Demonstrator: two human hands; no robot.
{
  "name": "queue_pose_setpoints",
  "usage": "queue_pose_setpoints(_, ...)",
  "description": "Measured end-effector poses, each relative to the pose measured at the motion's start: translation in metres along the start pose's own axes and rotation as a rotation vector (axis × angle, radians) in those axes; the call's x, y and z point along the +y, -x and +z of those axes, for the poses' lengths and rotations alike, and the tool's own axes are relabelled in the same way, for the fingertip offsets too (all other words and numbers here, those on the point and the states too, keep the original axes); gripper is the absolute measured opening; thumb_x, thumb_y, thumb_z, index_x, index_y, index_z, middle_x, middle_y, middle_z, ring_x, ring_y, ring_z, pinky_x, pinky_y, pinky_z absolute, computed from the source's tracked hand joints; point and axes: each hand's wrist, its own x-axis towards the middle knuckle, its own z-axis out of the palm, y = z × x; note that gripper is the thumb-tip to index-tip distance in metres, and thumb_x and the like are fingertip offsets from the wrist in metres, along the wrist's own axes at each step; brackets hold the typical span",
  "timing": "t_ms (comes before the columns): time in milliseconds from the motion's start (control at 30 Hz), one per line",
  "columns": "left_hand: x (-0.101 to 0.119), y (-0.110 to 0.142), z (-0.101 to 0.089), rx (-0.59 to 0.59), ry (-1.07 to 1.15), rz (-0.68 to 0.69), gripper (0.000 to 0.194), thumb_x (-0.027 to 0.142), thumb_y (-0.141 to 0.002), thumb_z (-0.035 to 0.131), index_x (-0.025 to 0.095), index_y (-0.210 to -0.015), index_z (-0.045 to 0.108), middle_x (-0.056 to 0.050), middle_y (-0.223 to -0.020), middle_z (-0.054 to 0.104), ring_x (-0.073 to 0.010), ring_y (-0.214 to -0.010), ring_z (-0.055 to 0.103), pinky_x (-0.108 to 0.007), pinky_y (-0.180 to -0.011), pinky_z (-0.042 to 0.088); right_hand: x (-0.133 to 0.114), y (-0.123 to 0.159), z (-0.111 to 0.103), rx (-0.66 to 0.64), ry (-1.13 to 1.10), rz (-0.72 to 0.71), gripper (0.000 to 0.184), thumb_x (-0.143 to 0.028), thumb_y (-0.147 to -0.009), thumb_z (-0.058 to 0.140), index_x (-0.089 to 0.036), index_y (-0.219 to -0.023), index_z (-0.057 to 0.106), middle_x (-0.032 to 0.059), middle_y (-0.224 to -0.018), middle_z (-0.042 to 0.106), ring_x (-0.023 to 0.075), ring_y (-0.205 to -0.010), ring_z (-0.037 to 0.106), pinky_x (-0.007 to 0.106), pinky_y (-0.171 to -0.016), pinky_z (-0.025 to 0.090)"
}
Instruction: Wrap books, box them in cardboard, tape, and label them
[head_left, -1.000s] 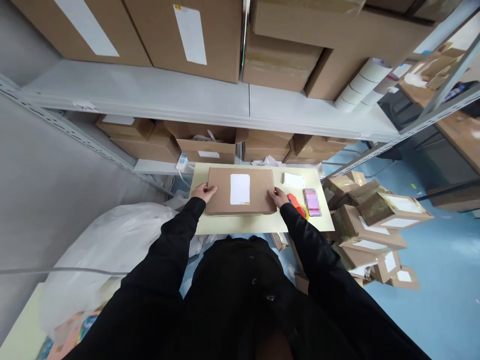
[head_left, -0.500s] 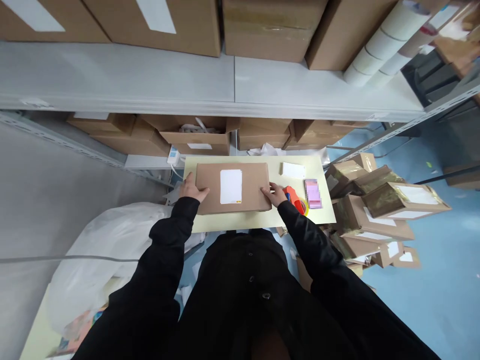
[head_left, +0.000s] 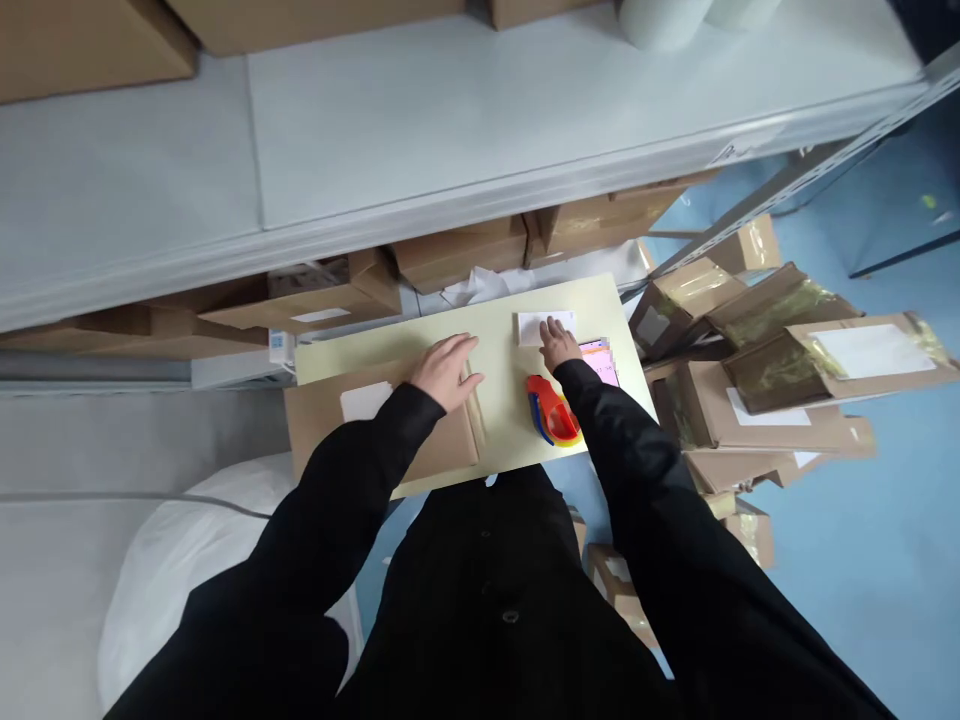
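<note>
A flat brown cardboard box (head_left: 322, 425) with a white label lies at the left end of a small pale yellow table (head_left: 502, 370), partly overhanging its left edge. My left hand (head_left: 446, 368) rests flat on the box's right end, fingers stretched out. My right hand (head_left: 556, 343) reaches to the far right of the table, its fingertips on a white paper slip (head_left: 534, 326). A red and blue tape dispenser (head_left: 550, 412) lies just below that hand. A pink item (head_left: 602, 358) sits beside my right wrist.
A grey metal shelf (head_left: 450, 120) hangs over the table, with cardboard boxes (head_left: 450, 255) stored beneath it. Several taped parcels (head_left: 757, 380) are piled on the blue floor at right. A white plastic bag (head_left: 187, 540) lies at lower left.
The box has slid left to the table's left end. My right hand let go of it and moved onto the white slip; my left hand now lies on the box's right end. The camera tilted down.
</note>
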Motion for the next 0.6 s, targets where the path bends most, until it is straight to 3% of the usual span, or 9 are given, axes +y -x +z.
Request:
queue_pose_setpoints(167, 0.026, -0.067, 0.036, -0.191, -0.074, -0.024, 0.053, 0.032, -0.078, 0.057, 0.015, -0.128, 0.049, -0.013, -0.129, 0.055, -0.0286, -0.117, 0.052, -0.042, -0.099, 0.041, 0.024, -0.007, 0.012, -0.060, 0.134, -0.124, 0.047, -0.002, -0.086, 0.033, -0.010, -0.130, 0.046, 0.0198, -0.138, 0.046, 0.0301, -0.127, 0.042, 0.052, -0.100, 0.036)
queue_pose_setpoints(400, 0.009, -0.086, 0.064, -0.228, -0.004, -0.198, 0.051, 0.032, -0.078, 0.060, 0.015, -0.126, 0.052, -0.014, -0.125, 0.059, -0.0282, -0.114, 0.055, -0.039, -0.098, 0.042, 0.037, 0.009, 0.005, -0.137, 0.192, -0.305, 0.041, -0.006, -0.090, 0.029, 0.000, -0.121, 0.054, 0.0240, -0.131, 0.051, 0.0318, -0.125, 0.044, 0.045, -0.097, 0.038)
queue_pose_setpoints(467, 0.007, -0.089, 0.068, -0.216, 0.088, -0.266, 0.049, 0.036, -0.078, 0.060, 0.015, -0.123, 0.055, -0.014, -0.121, 0.061, -0.0276, -0.111, 0.057, -0.038, -0.098, 0.042, 0.040, 0.008, 0.002, -0.117, 0.137, -0.305, 0.038, -0.007, -0.091, 0.030, -0.002, -0.117, 0.057, 0.0221, -0.127, 0.056, 0.0298, -0.122, 0.049, 0.044, -0.099, 0.039)
queue_pose_setpoints(600, 0.013, -0.102, 0.075, -0.162, 0.544, -0.519, 0.056, 0.046, -0.084, 0.051, 0.010, -0.127, 0.049, -0.015, -0.113, 0.064, -0.0219, -0.093, 0.066, -0.036, -0.086, 0.050, 0.034, 0.012, -0.005, 0.106, -0.049, -0.298, 0.034, -0.017, -0.095, 0.031, -0.012, -0.109, 0.062, 0.0147, -0.120, 0.063, 0.0227, -0.118, 0.054, 0.040, -0.101, 0.040)
